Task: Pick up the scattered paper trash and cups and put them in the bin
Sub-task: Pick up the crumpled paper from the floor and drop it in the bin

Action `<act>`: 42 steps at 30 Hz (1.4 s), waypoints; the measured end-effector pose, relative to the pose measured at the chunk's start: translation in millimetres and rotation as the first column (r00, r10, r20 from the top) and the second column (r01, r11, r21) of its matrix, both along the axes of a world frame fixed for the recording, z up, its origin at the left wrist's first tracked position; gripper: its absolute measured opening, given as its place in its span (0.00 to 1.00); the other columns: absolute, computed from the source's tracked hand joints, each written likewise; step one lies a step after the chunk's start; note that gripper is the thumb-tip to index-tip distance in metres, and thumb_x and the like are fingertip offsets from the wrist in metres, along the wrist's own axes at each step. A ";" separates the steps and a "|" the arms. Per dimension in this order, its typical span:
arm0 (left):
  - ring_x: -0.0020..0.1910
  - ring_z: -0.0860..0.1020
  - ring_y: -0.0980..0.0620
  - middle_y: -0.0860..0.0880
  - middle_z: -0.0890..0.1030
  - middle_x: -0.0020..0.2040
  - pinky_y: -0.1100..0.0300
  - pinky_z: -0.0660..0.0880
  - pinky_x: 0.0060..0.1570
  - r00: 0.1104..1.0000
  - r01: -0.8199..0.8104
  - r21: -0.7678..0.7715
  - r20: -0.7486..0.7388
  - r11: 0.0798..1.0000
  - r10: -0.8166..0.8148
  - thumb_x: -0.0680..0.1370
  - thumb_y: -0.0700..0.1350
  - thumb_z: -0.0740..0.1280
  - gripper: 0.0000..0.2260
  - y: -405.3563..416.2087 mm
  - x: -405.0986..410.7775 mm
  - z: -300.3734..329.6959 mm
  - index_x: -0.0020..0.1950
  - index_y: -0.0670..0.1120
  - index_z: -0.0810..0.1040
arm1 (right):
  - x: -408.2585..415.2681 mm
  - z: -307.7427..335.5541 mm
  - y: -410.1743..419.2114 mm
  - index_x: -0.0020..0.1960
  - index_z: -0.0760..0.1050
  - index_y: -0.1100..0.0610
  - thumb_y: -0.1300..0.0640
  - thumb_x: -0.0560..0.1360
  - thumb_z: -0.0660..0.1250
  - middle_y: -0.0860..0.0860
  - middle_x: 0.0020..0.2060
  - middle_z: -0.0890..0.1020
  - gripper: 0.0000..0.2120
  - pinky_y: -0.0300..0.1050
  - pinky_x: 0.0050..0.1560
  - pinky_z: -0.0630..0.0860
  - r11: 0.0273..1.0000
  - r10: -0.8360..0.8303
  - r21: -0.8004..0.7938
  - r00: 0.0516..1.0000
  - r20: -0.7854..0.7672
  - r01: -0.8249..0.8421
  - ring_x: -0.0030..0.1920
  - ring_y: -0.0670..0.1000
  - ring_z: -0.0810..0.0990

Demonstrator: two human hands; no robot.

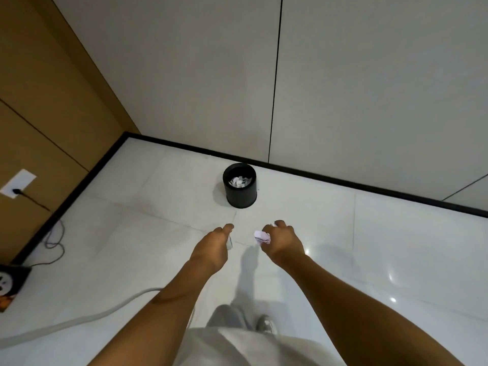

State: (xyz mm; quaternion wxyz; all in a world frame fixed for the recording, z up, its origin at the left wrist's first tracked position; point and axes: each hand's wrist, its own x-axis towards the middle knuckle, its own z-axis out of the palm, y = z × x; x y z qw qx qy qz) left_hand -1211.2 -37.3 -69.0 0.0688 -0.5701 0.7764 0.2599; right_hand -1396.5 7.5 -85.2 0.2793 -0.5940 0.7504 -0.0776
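Crumpled paper [262, 237] clutched in right hand [284, 241] fingers, left hand [214, 247] pinching paper scrap [229, 243], black bin [239, 184] ahead

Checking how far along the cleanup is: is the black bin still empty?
No. The black bin already holds white crumpled paper, visible through its open top near the wall.

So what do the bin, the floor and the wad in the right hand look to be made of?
Bin: matte black, probably plastic or coated metal; no shine. Floor: glossy pale tile, with grout lines and lamp glints. Wad in the right hand: crumpled white paper, creased.
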 end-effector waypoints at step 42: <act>0.57 0.78 0.44 0.42 0.78 0.61 0.61 0.73 0.53 0.897 -0.387 0.296 -0.097 0.873 0.430 0.76 0.37 0.68 0.25 -576.7 -75.6 -322.2 0.71 0.43 0.66 | -42.4 -345.2 -596.0 0.77 0.51 0.50 0.46 0.76 0.65 0.53 0.77 0.52 0.35 0.58 0.69 0.68 0.905 -0.192 0.410 0.970 0.149 0.116 0.74 0.59 0.59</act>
